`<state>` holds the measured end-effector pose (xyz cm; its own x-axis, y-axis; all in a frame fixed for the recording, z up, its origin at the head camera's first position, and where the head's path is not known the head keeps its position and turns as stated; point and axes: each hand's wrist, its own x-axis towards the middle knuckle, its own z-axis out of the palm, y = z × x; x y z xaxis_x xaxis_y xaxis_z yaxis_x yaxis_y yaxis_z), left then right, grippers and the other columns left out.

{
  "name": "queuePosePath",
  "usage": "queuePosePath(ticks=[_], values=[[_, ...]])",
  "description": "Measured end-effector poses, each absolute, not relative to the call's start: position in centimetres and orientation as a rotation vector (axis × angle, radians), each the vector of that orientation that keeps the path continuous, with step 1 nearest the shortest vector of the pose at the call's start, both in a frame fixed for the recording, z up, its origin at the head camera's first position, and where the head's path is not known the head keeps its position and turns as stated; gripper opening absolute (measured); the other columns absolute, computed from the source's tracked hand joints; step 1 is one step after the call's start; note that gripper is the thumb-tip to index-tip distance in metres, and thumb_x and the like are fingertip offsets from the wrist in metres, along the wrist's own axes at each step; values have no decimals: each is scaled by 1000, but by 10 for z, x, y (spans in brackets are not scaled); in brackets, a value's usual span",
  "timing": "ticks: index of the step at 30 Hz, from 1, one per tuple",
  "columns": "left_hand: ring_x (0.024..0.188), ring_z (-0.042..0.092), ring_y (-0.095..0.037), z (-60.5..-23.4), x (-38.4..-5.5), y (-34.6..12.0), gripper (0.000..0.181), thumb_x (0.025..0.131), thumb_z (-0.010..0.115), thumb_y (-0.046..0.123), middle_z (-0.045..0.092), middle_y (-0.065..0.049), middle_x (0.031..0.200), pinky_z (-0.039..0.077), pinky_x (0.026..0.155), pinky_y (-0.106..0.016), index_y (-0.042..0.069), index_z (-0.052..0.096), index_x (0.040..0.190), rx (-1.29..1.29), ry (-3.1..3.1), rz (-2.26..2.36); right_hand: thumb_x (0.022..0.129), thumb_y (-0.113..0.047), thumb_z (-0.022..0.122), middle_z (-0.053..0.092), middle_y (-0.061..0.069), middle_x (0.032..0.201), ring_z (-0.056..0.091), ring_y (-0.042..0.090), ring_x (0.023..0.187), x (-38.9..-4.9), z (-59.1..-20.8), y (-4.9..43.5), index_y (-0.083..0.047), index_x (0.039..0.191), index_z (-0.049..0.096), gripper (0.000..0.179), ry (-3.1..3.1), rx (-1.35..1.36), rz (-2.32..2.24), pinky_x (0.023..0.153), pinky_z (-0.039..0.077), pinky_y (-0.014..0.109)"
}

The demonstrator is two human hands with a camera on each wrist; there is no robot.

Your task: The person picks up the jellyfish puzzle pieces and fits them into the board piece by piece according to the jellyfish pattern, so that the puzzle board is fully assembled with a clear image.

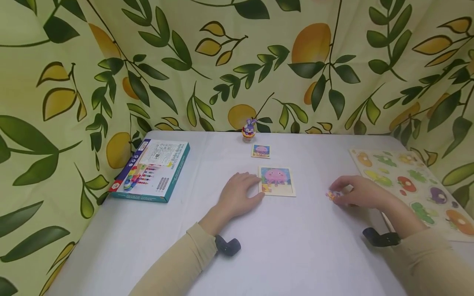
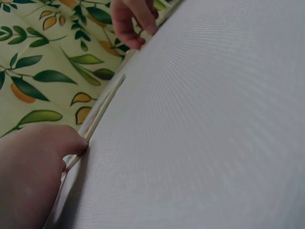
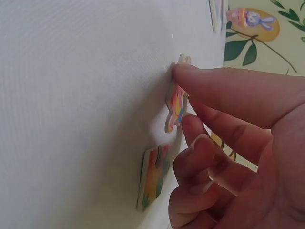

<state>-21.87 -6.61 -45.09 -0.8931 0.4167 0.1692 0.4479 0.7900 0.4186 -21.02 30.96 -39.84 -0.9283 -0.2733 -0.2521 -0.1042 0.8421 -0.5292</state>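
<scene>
My right hand [image 1: 357, 192] pinches a small colourful jigsaw piece [image 3: 176, 102] between thumb and fingertips, just above the white table. A second jigsaw piece [image 3: 153, 176] lies on the cloth beneath that hand's curled fingers. In the middle of the table is a square puzzle board [image 1: 277, 190] with a pink octopus picture; pieces are set in its upper part and lower left corner, and the rest of its inside is plain. My left hand [image 1: 238, 195] rests at the board's left side, thumb [image 2: 76, 142] touching its edge and fingers loosely bent.
Behind the board lie a small octopus picture card [image 1: 261, 151] and a purple rabbit figure [image 1: 249, 129]. A toy box [image 1: 149, 170] is at the left. On the right, a large vegetable puzzle board [image 1: 392, 164] reaches under my right forearm. A patterned curtain [image 1: 229, 53] hangs behind the table.
</scene>
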Motion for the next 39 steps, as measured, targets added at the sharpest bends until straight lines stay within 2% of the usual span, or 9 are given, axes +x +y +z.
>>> queuePosePath(ticks=[14, 20, 27, 35, 39], values=[[144, 42, -20, -450, -220, -65, 51, 97, 62, 47, 60, 1, 144, 19, 125, -35, 20, 64, 140, -704, -2910, -706, 87, -23, 82, 67, 11, 115, 58, 26, 94, -216, -400, 307, -10, 118, 70, 35, 2673, -261, -766, 71, 53, 33], [144, 42, -20, -451, -220, -65, 50, 98, 62, 47, 60, 1, 144, 19, 125, -35, 20, 64, 140, -706, -2910, -703, 86, -23, 83, 67, 12, 115, 58, 27, 95, -217, -399, 305, -10, 116, 70, 35, 2674, -251, -782, 71, 54, 33], [144, 43, -20, -452, -221, -65, 51, 98, 62, 48, 60, 1, 144, 20, 125, -35, 20, 64, 140, -714, -2906, -700, 85, -28, 85, 67, 16, 114, 61, 24, 87, -216, -398, 297, -8, 125, 69, 47, 2690, -210, -777, 66, 56, 33], [143, 44, -22, -450, -219, -65, 50, 97, 63, 46, 62, -1, 142, 21, 125, -37, 18, 66, 138, -723, -2885, -708, 83, -28, 87, 70, 13, 113, 60, 24, 82, -216, -399, 290, -10, 115, 76, 38, 2710, -141, -791, 60, 54, 34], [143, 44, -22, -450, -219, -65, 50, 97, 62, 46, 61, 0, 142, 20, 125, -36, 19, 65, 138, -717, -2895, -706, 81, -27, 88, 72, 12, 112, 62, 25, 86, -215, -400, 288, -10, 112, 77, 36, 2754, -202, -784, 64, 53, 34]])
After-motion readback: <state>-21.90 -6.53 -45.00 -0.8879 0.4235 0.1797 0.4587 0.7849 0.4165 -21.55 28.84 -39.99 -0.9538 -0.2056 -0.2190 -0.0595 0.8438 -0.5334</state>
